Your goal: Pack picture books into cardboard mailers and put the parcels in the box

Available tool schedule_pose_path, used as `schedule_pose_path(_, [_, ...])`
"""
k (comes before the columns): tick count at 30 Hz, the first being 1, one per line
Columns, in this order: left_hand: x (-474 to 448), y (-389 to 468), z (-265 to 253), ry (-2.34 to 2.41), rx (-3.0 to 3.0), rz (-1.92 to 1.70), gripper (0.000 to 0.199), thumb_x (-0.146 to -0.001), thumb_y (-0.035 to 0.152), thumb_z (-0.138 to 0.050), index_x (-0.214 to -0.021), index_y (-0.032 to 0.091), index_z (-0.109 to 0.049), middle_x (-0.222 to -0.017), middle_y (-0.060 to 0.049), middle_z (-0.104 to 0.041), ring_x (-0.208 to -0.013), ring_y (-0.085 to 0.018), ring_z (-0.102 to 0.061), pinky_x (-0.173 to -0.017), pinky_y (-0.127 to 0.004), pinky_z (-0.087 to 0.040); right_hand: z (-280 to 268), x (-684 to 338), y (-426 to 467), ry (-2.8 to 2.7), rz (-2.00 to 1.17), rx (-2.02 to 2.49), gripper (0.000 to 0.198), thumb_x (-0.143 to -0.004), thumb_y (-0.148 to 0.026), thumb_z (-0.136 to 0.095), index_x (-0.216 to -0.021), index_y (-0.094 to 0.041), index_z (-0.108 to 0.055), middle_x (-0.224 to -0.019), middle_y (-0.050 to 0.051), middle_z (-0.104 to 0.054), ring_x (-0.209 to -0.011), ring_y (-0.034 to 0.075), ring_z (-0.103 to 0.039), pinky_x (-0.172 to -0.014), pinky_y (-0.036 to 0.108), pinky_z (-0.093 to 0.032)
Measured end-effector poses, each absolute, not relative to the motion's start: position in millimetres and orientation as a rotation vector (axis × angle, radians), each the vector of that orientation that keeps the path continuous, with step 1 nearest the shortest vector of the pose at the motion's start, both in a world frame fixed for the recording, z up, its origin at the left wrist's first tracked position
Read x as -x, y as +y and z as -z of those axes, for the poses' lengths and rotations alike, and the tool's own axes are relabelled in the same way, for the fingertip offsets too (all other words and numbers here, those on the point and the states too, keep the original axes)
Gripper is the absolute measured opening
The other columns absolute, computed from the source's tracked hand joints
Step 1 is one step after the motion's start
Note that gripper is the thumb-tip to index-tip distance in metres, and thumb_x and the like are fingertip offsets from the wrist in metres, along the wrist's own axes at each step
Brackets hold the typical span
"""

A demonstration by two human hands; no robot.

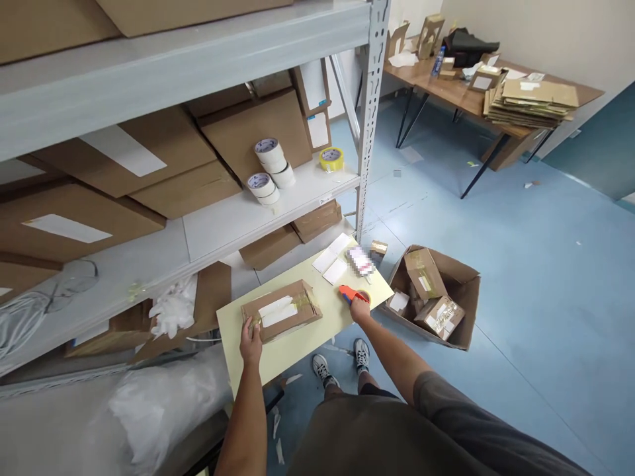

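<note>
A flat cardboard box [280, 312] lies on the pale yellow tabletop [292, 354], with a white label and clear tape on its top. My left hand [251, 342] grips the box's near left corner, thumb on top and fingers along the side. On the right part of the table, my right hand [360, 309] is closed around an orange tape dispenser [351, 293]; its roll of tape shows partly behind the hand. Beyond the dispenser are white paper slips [336, 270] and a blurred-out item [360, 260].
An open carton [464, 330] holding several taped boxes stands on the floor right of the table. Metal shelving [364, 132] rises beyond, with white tape rolls [270, 155], a yellow tape roll [331, 158] and large boxes. A wooden table [461, 99] bears stacked flat cardboard [536, 99].
</note>
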State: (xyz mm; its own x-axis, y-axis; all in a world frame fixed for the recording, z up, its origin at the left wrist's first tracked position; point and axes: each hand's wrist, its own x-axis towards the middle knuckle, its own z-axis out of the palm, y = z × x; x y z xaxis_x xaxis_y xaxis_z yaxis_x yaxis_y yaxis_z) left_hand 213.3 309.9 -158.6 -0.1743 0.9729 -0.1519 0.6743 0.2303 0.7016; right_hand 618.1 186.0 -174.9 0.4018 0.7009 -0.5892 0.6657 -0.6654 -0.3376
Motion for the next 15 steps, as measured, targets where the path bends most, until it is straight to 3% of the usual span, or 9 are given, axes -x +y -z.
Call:
schedule_pose_path(6, [-220.8, 300.2, 160.7, 1.836, -1.53, -0.777, 0.049, -0.103, 0.047, -0.052, -0.146, 0.025, -0.06, -0.154, -0.009, -0.063, -0.143, -0.028, -0.057, -0.121, -0.041, -0.043, 135.1, -618.7, 194.5, -1.349, -1.073, 2.499, 0.038, -0.103, -0.032, -0.056, -0.131, -0.009, -0.065, -0.123, 0.024, -0.072, -0.114, 0.033, -0.07, -0.096, 0.037, -0.05])
schedule_pose_path(12, [-228.8, 298.0, 160.7, 1.812, -1.433, -0.833, 0.045, -0.101, 0.043, -0.055, -0.142, 0.027, -0.063, -0.153, -0.007, -0.063, -0.141, -0.026, -0.059, -0.119, -0.038, -0.044, 79.9, -556.7, 217.5, -1.658, -0.913, 1.755, 0.049, -0.103, -0.05, -0.056, -0.137, -0.015, -0.056, -0.141, 0.022, -0.063, -0.13, 0.036, -0.06, -0.106, 0.046, -0.049])
schedule_pose_path(15, [-231.2, 295.7, 162.2, 1.784, -1.43, -0.848, 0.046, -0.101, 0.041, -0.054, -0.144, 0.027, -0.061, -0.154, -0.007, -0.062, -0.143, -0.024, -0.056, -0.12, -0.037, -0.044, 63.9, -511.9, 242.3, -1.752, -0.976, 1.571, 0.054, -0.097, -0.059, -0.064, -0.132, -0.019, -0.059, -0.135, 0.019, -0.066, -0.122, 0.034, -0.063, -0.102, 0.045, -0.051])
